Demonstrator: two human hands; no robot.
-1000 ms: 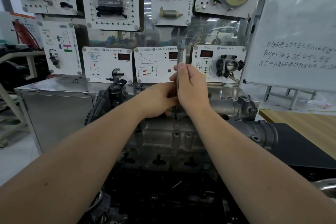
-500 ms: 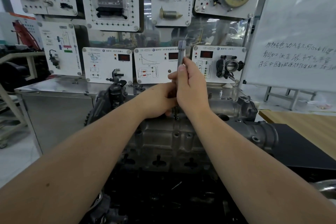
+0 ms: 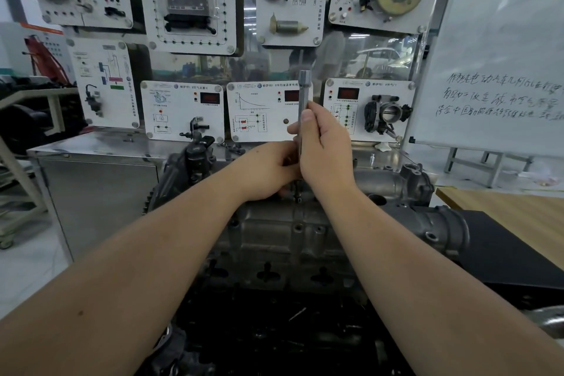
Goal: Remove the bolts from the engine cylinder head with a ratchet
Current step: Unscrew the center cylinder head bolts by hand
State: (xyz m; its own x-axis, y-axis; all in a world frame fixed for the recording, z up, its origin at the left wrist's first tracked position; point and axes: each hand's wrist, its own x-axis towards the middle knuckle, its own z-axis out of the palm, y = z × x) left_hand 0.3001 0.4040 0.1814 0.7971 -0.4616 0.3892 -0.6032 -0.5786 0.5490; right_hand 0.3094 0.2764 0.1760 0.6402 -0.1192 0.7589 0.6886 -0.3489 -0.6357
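The grey metal cylinder head [image 3: 283, 235] sits in front of me on the engine. A long silver extension bar [image 3: 304, 91] stands upright over its top edge, its square upper end free. My right hand [image 3: 326, 146] grips the bar's middle, thumb up along the shaft. My left hand [image 3: 268, 171] curls around the bar's lower part just above the head; its fingertips are hidden behind the right hand. The bar's lower tip [image 3: 297, 192] meets a bolt hole on the head. No ratchet handle is in view.
A dark intake pipe [image 3: 436, 232] juts right of the head. Behind stands a steel cabinet [image 3: 91, 192] with white training panels [image 3: 183, 113]. A whiteboard [image 3: 500, 55] leans at the right, above a wooden table [image 3: 512, 207]. Loose dark parts lie below the head.
My right hand has slid a little higher up the bar and its thumb now points up along the shaft. My left hand has stayed low on the bar.
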